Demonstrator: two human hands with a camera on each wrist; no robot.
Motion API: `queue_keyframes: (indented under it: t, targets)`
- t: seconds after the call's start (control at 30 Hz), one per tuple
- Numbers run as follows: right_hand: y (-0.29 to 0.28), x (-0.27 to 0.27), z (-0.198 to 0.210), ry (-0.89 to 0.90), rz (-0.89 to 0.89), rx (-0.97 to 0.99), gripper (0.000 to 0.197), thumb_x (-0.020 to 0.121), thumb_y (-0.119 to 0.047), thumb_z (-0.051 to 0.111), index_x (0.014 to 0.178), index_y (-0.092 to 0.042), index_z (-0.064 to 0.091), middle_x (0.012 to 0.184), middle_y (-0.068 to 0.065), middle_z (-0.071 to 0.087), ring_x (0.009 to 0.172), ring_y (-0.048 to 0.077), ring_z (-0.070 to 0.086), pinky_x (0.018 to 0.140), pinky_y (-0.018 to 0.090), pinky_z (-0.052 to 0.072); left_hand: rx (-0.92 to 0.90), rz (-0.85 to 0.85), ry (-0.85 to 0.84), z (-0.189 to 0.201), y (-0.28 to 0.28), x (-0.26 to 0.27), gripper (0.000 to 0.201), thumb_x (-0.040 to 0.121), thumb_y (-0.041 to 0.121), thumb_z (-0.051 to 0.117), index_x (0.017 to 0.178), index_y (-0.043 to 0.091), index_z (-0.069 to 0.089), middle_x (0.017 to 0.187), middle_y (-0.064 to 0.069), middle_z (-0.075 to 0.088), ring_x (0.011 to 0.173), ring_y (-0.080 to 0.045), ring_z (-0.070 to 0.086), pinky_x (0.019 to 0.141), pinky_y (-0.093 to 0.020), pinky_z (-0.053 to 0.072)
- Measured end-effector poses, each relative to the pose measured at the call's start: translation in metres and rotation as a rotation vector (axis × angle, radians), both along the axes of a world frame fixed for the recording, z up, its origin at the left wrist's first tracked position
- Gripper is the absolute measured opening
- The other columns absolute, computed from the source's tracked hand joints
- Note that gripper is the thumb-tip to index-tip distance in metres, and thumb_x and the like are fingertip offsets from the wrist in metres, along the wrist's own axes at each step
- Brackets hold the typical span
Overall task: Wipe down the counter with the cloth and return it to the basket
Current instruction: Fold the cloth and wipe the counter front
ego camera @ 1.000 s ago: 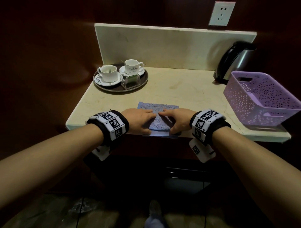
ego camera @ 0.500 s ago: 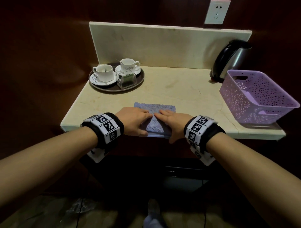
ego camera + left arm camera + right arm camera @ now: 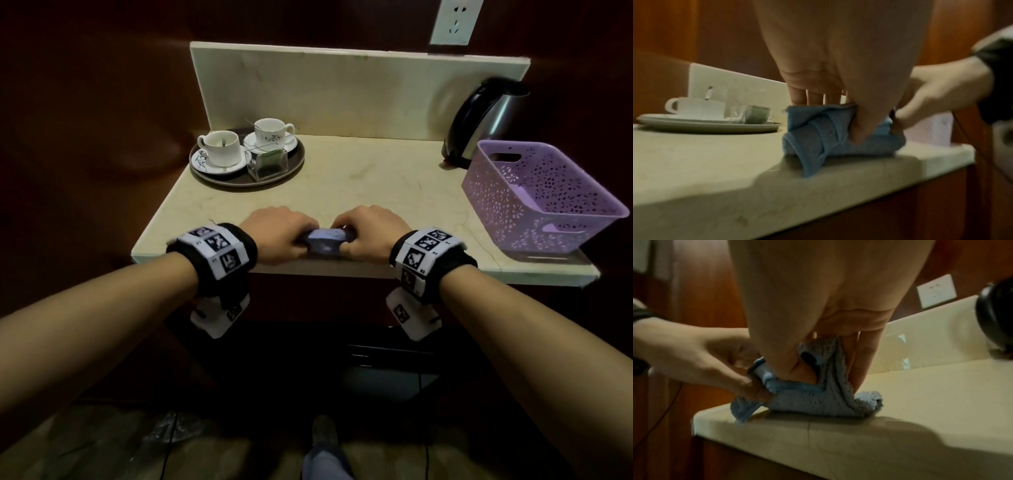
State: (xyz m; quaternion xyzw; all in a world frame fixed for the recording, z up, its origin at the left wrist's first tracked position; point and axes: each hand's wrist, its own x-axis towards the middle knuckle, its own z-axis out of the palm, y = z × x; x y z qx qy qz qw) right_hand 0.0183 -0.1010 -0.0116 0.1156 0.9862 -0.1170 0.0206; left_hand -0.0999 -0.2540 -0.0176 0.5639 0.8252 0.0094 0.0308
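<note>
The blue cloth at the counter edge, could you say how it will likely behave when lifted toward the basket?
The cloth probably goes floppy: it already bunches into folds between both hands, and a corner droops over the counter edge. It looks light. Its nubbly weave suggests it won't slip.

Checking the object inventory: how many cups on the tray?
2. One cup sits on a saucer at the tray's left front; the other cup sits on its own saucer further back, to the right. Nothing on the tray looks able to hide a third.
</note>
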Motion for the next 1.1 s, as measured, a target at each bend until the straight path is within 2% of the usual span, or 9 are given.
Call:
queue_keyframes:
  t: [0.13, 0.27, 0.43, 0.53, 0.73, 0.87, 0.93, 1.0, 1.1]
  targets:
    - [0.012, -0.005, 0.012, 0.125, -0.079, -0.294, 0.031, 0.075, -0.02, 0.065, 0.106, -0.023, 0.07, 0.09, 0.002, 0.071, 0.082, 0.021, 0.065, 0.068, 0.029, 0.052, 0.132, 0.083, -0.214, 0.027, 0.004, -0.022, 0.023, 0.081, 0.029, 0.065, 0.103, 0.024, 0.064, 0.089, 0.002, 0.066, 0.078, -0.019, 0.061, 0.068, -0.03, 0.048]
    - [0.03, -0.015, 0.022, 0.246, -0.155, -0.461, 0.037, 0.078, -0.017, 0.067, 0.114, -0.023, 0.068, 0.101, 0.004, 0.071, 0.09, 0.019, 0.067, 0.072, 0.031, 0.057, 0.233, 0.127, -0.38, 0.042, 0.011, -0.044, 0.032, 0.078, 0.036, 0.075, 0.103, 0.024, 0.06, 0.097, 0.003, 0.067, 0.091, -0.016, 0.064, 0.077, -0.03, 0.052]
    - [0.05, -0.039, 0.015, 0.137, -0.213, -0.591, 0.039, 0.084, -0.011, 0.069, 0.122, -0.013, 0.064, 0.106, 0.009, 0.066, 0.082, 0.021, 0.066, 0.061, 0.029, 0.059, 0.145, 0.222, -0.443, 0.034, 0.024, -0.068, 0.048, 0.077, 0.048, 0.076, 0.113, 0.022, 0.059, 0.102, -0.002, 0.067, 0.093, -0.02, 0.065, 0.083, -0.039, 0.056]
    - [0.057, -0.053, 0.004, 0.105, -0.227, -0.478, 0.038, 0.086, -0.015, 0.068, 0.123, -0.014, 0.062, 0.113, 0.01, 0.068, 0.086, 0.022, 0.066, 0.077, 0.035, 0.058, 0.11, 0.298, -0.361, 0.015, 0.031, -0.078, 0.052, 0.079, 0.052, 0.072, 0.117, 0.019, 0.058, 0.106, -0.003, 0.065, 0.094, -0.018, 0.062, 0.081, -0.034, 0.053]
    - [0.056, -0.071, -0.003, 0.036, -0.059, -0.123, 0.055, 0.089, -0.027, 0.061, 0.141, -0.017, 0.046, 0.142, 0.011, 0.05, 0.127, 0.027, 0.049, 0.105, 0.035, 0.04, 0.114, 0.316, -0.12, -0.002, 0.032, -0.093, 0.049, 0.086, 0.052, 0.063, 0.124, 0.022, 0.053, 0.123, -0.004, 0.058, 0.112, -0.022, 0.057, 0.09, -0.041, 0.05]
    - [0.027, -0.076, 0.004, -0.123, 0.163, -0.078, 0.053, 0.093, -0.032, 0.056, 0.143, -0.021, 0.044, 0.141, 0.011, 0.047, 0.126, 0.031, 0.046, 0.104, 0.042, 0.04, 0.07, 0.311, -0.04, 0.0, 0.028, -0.099, 0.043, 0.088, 0.053, 0.058, 0.122, 0.026, 0.055, 0.122, 0.0, 0.059, 0.111, -0.02, 0.057, 0.085, -0.035, 0.049]
    - [0.009, -0.08, -0.007, -0.273, 0.247, 0.027, 0.059, 0.096, -0.041, 0.048, 0.15, -0.026, 0.029, 0.15, 0.01, 0.033, 0.134, 0.035, 0.034, 0.107, 0.051, 0.035, 0.075, 0.327, 0.002, -0.001, 0.026, -0.102, 0.038, 0.09, 0.049, 0.055, 0.12, 0.027, 0.055, 0.121, 0.001, 0.06, 0.112, -0.02, 0.057, 0.085, -0.034, 0.047]
    - [-0.003, -0.084, -0.024, -0.432, 0.214, 0.075, 0.065, 0.099, -0.05, 0.037, 0.155, -0.031, 0.01, 0.164, 0.004, 0.005, 0.148, 0.039, 0.008, 0.115, 0.06, 0.02, 0.077, 0.34, 0.021, -0.002, 0.024, -0.103, 0.035, 0.09, 0.046, 0.053, 0.119, 0.027, 0.055, 0.12, 0.001, 0.061, 0.111, -0.02, 0.057, 0.083, -0.035, 0.047]
    - [-0.006, -0.091, -0.037, -0.461, 0.155, 0.101, 0.066, 0.1, -0.054, 0.027, 0.155, -0.036, -0.004, 0.164, 0.001, -0.013, 0.15, 0.033, -0.012, 0.118, 0.061, 0.004, 0.088, 0.339, 0.003, -0.001, 0.022, -0.105, 0.033, 0.09, 0.045, 0.054, 0.117, 0.027, 0.057, 0.117, 0.003, 0.063, 0.108, -0.019, 0.058, 0.081, -0.034, 0.049]
